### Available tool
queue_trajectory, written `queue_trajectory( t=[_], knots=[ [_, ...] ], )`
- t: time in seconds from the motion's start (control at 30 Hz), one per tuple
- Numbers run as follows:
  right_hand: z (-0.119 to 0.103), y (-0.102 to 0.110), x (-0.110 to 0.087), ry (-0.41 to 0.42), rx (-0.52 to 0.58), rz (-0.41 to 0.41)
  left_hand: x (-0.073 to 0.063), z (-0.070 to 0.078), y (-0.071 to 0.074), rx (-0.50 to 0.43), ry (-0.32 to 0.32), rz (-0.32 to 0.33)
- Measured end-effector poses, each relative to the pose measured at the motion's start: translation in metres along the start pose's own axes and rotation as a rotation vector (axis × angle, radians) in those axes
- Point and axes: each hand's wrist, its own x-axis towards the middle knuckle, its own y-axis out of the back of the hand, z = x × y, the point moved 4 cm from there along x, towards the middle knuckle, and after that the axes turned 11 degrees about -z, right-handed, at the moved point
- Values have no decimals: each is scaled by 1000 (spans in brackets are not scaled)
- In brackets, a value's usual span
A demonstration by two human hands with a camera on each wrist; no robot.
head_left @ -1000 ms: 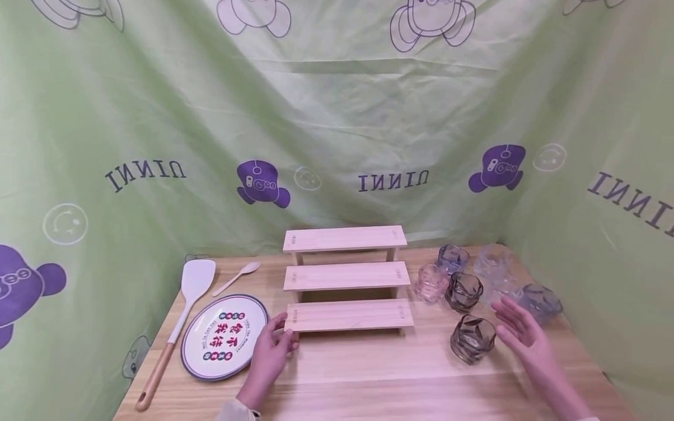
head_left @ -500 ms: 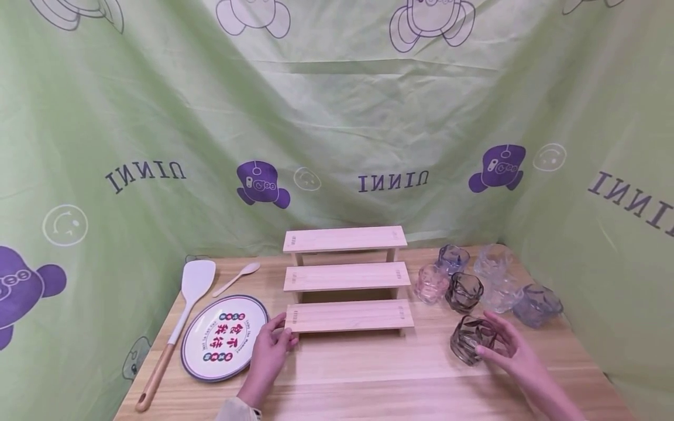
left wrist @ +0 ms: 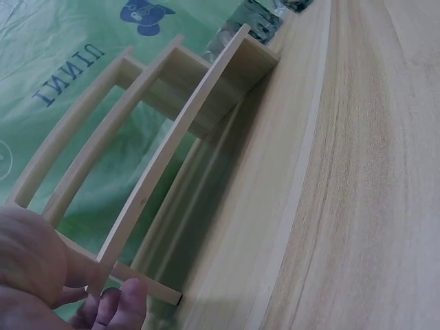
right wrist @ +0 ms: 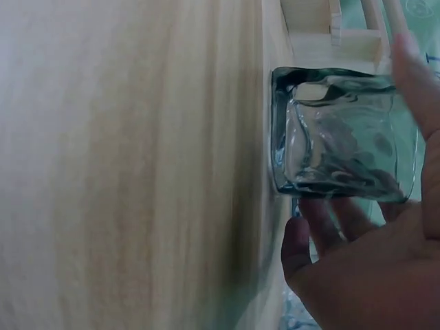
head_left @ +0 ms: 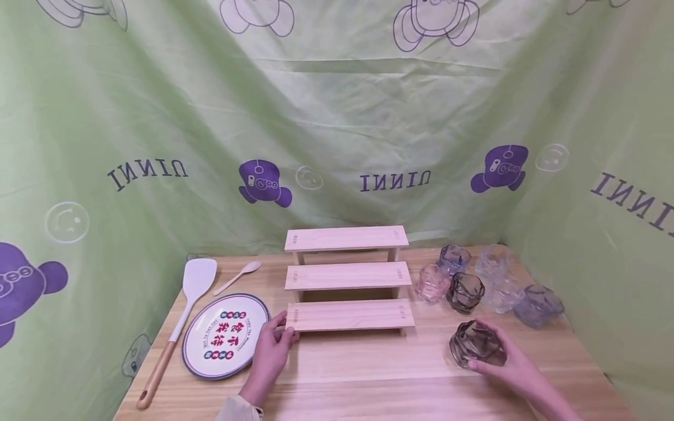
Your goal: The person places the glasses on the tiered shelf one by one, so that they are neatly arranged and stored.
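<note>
A person's two bare hands reach over a wooden worktop (head_left: 363,386). The right hand (head_left: 508,365) grips a dark, see-through glass (head_left: 474,344) with faceted sides, near the front right. Its thumb and fingers are spread to the glass's width and clamped on opposite sides; the right wrist view shows the thumb on one side and the fingertips on the other. Whether the base touches the worktop cannot be told.

The left hand (head_left: 271,351) pinches the left end of the lowest step of a three-step wooden shelf (head_left: 348,276), thumb and fingers closed on the board's edge.

Behind the gripped glass, to the right of the shelf, stand more glasses: a pink glass (head_left: 433,285), another dark glass (head_left: 466,292), a blue glass (head_left: 453,259), two clear glasses (head_left: 494,262) and a blue-grey glass (head_left: 538,306).

Left of the shelf lie a round plate (head_left: 226,336), a small spoon (head_left: 239,276) and a white spatula (head_left: 181,321) with a wooden handle. The plate carries large red Chinese characters; its smaller lettering is hard to read. A green cloth (head_left: 337,117) hangs behind, printed with purple figures and the capitals I, N, N, I and U. Marks on the shelf boards are too small to read.
</note>
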Motion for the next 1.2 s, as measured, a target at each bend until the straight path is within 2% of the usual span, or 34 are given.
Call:
queue_trajectory(
  t=[0.33,0.5,0.8,0.9,0.97,1.07,1.2],
  knots=[
    [5,-4,0,7,28,-8,0,-1,-1,-32,-4,2],
    [6,-7,1,-18,26,3,-1,0,-1,-20,1,14],
    [-7,-17,14,-12,76,50,-1,-1,-3,-16,2,11],
    [-22,-18,22,1,106,39,-1,0,-4,-13,-3,7],
    [-38,-18,30,38,146,24,0,0,-4,-15,-5,5],
    [-71,-17,48,135,188,-2,0,-1,-3,-8,-14,4],
    [-126,-23,81,238,238,-61,0,-2,-1,4,-15,5]
  ],
)
